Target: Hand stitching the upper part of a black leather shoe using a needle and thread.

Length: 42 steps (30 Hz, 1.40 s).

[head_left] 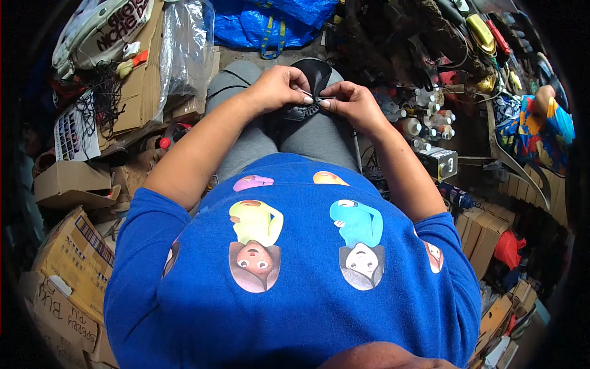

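Blue cloth of the person's printed shirt (295, 289) fills the lower half of the view, closest of all, with cartoon figures across it. Beyond it, toward twelve o'clock, grey trousers (313, 138) cover the knees, and on the lap rests a black leather shoe upper (310, 92), its rounded dark end pointing away and its gathered, stitched edge toward the body. Both bare forearms come up from the shoulders and meet over this piece. At about eleven o'clock of the piece, the left hand (279, 86) is curled narrow, fingertips pinched together on the gathered edge and on a thin needle-like tool (319, 96) lying across it. From one o'clock, the right hand (350, 103) is likewise pinched tight, thumb and forefinger gripping the same seam, so the two sets of fingertips nearly touch. Whether a thread runs between them is too fine to tell. Around nine o'clock lie cardboard boxes (74, 258) and flattened cardboard (141, 80) with clear plastic sheeting (184, 43) over it. A blue bag (270, 21) sits at twelve o'clock. Small white bottles (424, 120) cluster at two o'clock, near a small metal box (439, 163).
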Available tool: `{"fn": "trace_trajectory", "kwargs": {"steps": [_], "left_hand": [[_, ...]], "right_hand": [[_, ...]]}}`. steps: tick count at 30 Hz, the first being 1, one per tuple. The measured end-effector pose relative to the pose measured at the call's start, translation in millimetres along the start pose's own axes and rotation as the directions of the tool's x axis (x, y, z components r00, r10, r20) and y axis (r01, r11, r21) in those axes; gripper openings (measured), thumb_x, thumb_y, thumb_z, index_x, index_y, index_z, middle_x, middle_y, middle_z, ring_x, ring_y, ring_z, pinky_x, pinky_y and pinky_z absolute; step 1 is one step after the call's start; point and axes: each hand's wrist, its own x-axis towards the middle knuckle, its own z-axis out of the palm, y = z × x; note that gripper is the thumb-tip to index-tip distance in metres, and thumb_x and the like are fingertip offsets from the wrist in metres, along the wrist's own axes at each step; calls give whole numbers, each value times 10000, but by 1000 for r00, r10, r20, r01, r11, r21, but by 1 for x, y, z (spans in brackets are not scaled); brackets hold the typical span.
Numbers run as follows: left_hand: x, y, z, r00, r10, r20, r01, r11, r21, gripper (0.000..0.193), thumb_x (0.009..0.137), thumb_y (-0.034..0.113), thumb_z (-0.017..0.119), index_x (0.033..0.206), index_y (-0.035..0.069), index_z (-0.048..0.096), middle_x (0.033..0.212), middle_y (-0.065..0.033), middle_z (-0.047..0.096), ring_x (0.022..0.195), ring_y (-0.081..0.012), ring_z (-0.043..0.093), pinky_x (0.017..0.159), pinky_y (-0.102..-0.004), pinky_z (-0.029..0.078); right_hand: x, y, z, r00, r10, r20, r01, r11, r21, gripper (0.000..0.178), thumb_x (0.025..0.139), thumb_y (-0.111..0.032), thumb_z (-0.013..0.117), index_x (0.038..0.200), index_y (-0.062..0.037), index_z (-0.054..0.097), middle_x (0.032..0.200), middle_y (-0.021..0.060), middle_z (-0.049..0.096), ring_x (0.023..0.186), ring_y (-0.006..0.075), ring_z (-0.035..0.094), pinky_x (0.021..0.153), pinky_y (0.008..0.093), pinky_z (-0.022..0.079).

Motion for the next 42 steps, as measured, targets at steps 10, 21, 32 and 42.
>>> {"fn": "trace_trajectory", "kwargs": {"steps": [10, 21, 32, 42], "left_hand": [[12, 10, -29, 967, 245, 71, -249, 851, 463, 231, 635, 85, 747, 846, 58, 657, 796, -65, 603, 783, -192, 598, 713, -297, 470], [-15, 36, -39, 908, 344, 241, -416, 661, 624, 152, 752, 98, 642, 857, 51, 543, 850, -88, 538, 857, -271, 536, 747, -376, 415], [7, 18, -11, 763, 588, -270, -256, 658, 708, 184, 741, 135, 663, 878, 61, 565, 881, -100, 547, 849, -299, 557, 728, -348, 451], [-12, 24, -5, 844, 536, -6, -382, 609, 695, 95, 733, 155, 669, 788, 78, 665, 787, -77, 601, 782, -255, 587, 691, -346, 454]], "right_hand": [[-1, 6, -4, 1000, 4, 15, -5, 998, 65, 255, 769, -86, 703, 1002, -1, 647, 857, 42, 662, 776, 77, 588, 715, 227, 473], [-2, 9, -5, 1000, -10, -5, 10, 1000, 22, 231, 779, -88, 689, 1001, -32, 665, 840, 7, 654, 749, 54, 555, 700, 215, 457], [-7, 15, 7, 956, -233, -179, 185, 950, -252, 171, 740, -131, 728, 883, -41, 698, 791, 51, 610, 717, 101, 545, 652, 243, 442], [0, 17, 2, 984, -138, -113, 130, 988, -79, 155, 767, -109, 709, 885, -11, 685, 789, 30, 630, 714, 73, 563, 641, 224, 453]]}}
